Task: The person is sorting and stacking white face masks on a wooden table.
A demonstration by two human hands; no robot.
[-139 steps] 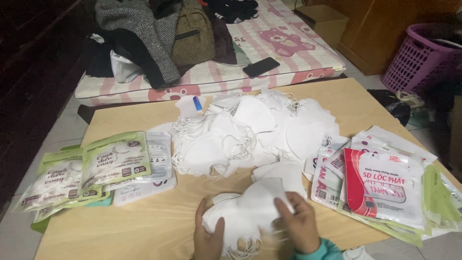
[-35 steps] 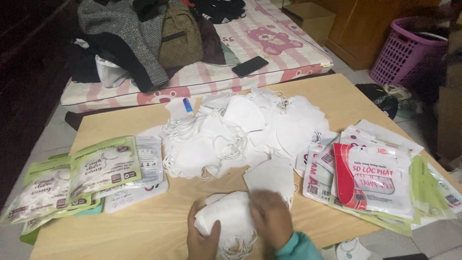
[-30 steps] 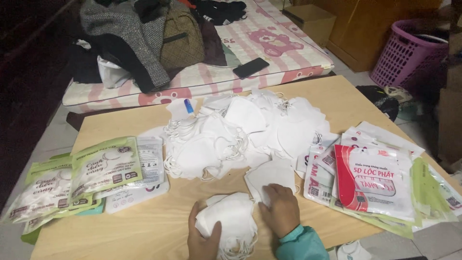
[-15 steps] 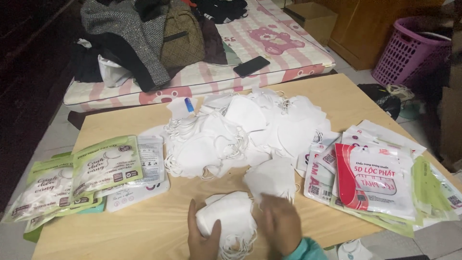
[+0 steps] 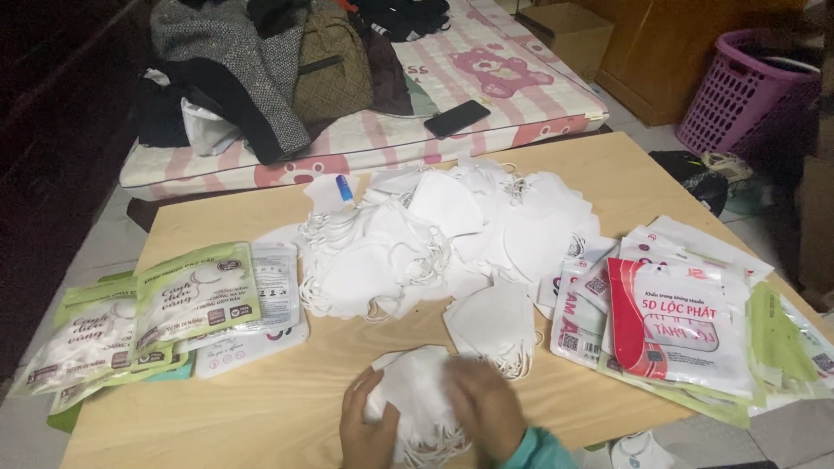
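At the near edge of the wooden table [image 5: 261, 408], both my hands rest on a small stack of white face masks [image 5: 408, 391]. My left hand [image 5: 365, 430] grips the stack's left side. My right hand [image 5: 482, 408], blurred by motion, lies flat on top of the stack. A single white mask [image 5: 495, 321] lies just beyond my right hand. A large loose heap of white masks [image 5: 434, 239] covers the table's middle.
Green and white mask packets [image 5: 148, 321] lie at the left, red, white and green packets [image 5: 678, 321] at the right. Behind the table a pink mattress [image 5: 486, 95] holds clothes, a bag and a black phone [image 5: 457, 118]. A purple basket [image 5: 738, 95] stands far right.
My right hand reached to the single mask beside the stack, then came back onto the stack. My left hand stayed on the stack's left side.
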